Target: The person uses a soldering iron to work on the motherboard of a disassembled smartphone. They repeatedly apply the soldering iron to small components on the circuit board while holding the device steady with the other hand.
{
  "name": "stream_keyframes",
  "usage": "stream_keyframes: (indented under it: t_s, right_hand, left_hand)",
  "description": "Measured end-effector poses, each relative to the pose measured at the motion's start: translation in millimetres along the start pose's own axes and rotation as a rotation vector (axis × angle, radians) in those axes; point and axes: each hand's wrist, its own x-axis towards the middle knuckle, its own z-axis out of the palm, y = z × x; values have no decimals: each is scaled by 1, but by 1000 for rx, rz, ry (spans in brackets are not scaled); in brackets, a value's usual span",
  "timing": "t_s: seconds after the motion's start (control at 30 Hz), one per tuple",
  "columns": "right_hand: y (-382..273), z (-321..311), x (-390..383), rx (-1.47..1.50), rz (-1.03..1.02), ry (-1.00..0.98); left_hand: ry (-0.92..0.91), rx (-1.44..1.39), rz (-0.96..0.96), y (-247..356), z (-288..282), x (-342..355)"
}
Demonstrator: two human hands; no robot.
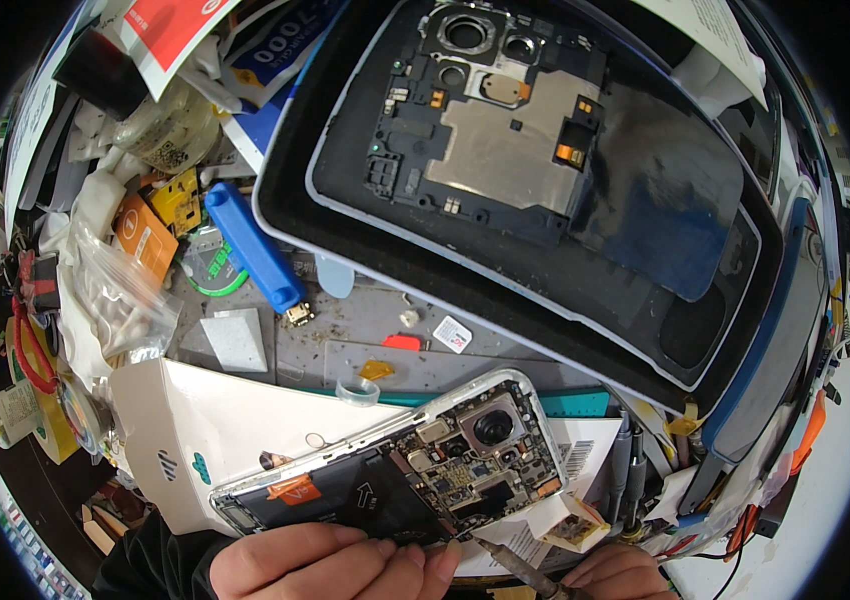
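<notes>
An opened smartphone (415, 475) lies tilted at the lower middle, its black battery, circuit board and camera module exposed. My left hand (335, 565) is closed along its near edge, fingers curled and thumb by the frame. My right hand (617, 573), partly cut off by the lower edge, grips a slim tool with a stained metal barrel, apparently a soldering iron (520, 568). The iron's pointed tip reaches the phone's near edge, close to my left fingertips; whether it touches cannot be made out. Beneath the phone lies a white card box (215, 400).
A large dark tray (385, 270) beyond holds a phone's inner cover (505, 150) and a dark back panel (665, 210). A blue-handled tool (253, 243), plastic bag (120, 290) and jar (170, 125) crowd the left. Screwdrivers (630, 465) and a small open box (570, 522) stand right.
</notes>
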Motion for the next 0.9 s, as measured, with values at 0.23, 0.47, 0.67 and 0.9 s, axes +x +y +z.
stream_keyframes:
  t_s: [0.23,0.47,0.67,0.9]
  right_hand:
    - [-1,0,1,-6,2,3]
    - [4,8,-5,-2,-74,172]
    - [4,8,-6,-28,-41,129]
    - [1,4,-3,-18,-23,46]
  left_hand:
    - [-3,5,-2,1,0,0]
    - [-12,-6,-5,1,-1,0]
    - [-17,-5,-12,1,-1,1]
    - [-19,-12,-3,0,-2,0]
